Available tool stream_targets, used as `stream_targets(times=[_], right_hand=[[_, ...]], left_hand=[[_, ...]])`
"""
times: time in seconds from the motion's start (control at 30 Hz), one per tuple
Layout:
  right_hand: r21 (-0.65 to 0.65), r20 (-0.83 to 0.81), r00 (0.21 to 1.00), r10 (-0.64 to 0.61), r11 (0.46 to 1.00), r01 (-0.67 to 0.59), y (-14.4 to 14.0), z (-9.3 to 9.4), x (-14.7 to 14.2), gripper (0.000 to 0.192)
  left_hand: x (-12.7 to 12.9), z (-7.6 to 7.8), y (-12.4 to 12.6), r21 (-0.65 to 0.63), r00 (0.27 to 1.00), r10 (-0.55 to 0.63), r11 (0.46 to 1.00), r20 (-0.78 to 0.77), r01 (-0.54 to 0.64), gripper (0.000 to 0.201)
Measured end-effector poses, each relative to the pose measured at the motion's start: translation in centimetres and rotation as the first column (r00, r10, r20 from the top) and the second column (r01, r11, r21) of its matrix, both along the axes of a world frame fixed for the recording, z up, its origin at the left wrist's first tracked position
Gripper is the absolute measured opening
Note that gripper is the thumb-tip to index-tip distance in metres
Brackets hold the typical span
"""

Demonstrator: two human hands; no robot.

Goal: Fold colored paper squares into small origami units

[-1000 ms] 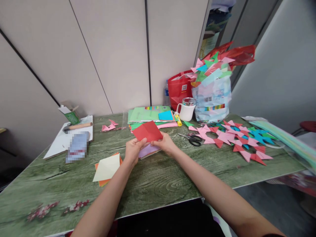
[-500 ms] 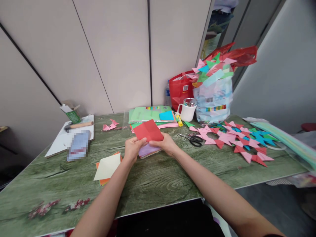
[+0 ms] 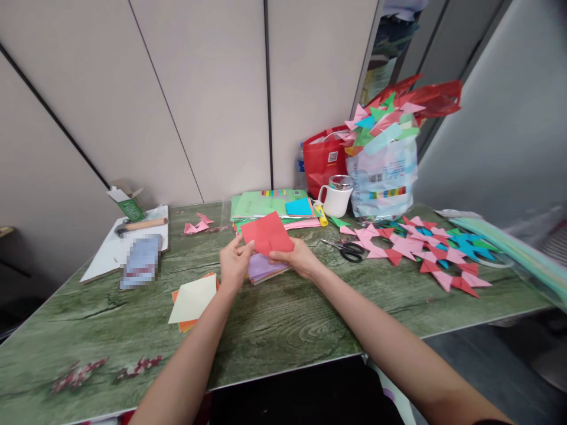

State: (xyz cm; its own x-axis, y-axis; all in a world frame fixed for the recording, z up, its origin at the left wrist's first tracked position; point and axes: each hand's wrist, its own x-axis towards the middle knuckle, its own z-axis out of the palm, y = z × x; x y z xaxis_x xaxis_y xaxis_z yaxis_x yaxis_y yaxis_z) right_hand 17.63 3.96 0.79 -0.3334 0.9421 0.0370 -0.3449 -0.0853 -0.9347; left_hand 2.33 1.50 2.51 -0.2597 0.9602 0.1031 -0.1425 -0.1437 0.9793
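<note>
Between my two hands is a red sheet of paper (image 3: 267,232), square with faint creases, held just above the table. My left hand (image 3: 235,261) pinches its left edge with the thumb on top. At the lower right corner, my right hand (image 3: 297,257) grips it between thumb and fingers. Partly hidden below the sheet lies a stack of purple paper (image 3: 264,268). To the left of my left forearm rests a small pile of cream and orange paper squares (image 3: 193,300).
Black scissors (image 3: 351,252) lie right of my hands, near joined pink and red folded paper pieces (image 3: 410,245). Behind stand a white mug (image 3: 337,198), a red bag (image 3: 322,162) and a full plastic bag (image 3: 383,177). A hammer (image 3: 144,225) and a phone-like blurred object (image 3: 142,260) lie left.
My left hand has shifted slightly left and regripped the red sheet nearer its left edge. The sheet is turned a little and shows more of its face. My right hand stays nearly still.
</note>
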Motion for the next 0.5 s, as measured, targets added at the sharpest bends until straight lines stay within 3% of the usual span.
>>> stream_targets(times=[0.1, 0.27, 0.33, 0.4, 0.5], right_hand=[[0.023, -0.02, 0.999, -0.048, 0.999, 0.048, 0.2, 0.0, 0.0, 0.046], [0.022, -0.006, 0.971, -0.237, 0.971, 0.237, 0.6, -0.1, -0.2, 0.049], [0.034, -0.013, 0.957, -0.29, 0.956, 0.29, 0.6, -0.3, -0.3, 0.052], [0.056, -0.006, 0.952, -0.306, 0.95, 0.306, 0.5, -0.6, -0.6, 0.056], [0.132, 0.043, 0.94, -0.338, 0.935, 0.33, 0.2, -0.8, -0.9, 0.061]], left_hand=[[0.0, 0.2, 0.0, 0.08, 0.99, 0.065, 0.995, -0.127, -0.056, 0.075], [1.2, 1.2, -0.9, 0.205, 0.998, -0.057, 0.977, 0.002, 0.055, 0.089], [1.7, 1.5, -1.4, 0.225, 0.991, -0.133, 0.965, -0.029, 0.136, 0.079], [1.8, 1.4, -1.5, 0.209, 0.974, -0.178, 0.956, -0.136, 0.204, 0.055], [1.4, 0.8, -1.2, 0.163, 0.947, -0.154, 0.965, -0.281, 0.205, 0.028]])
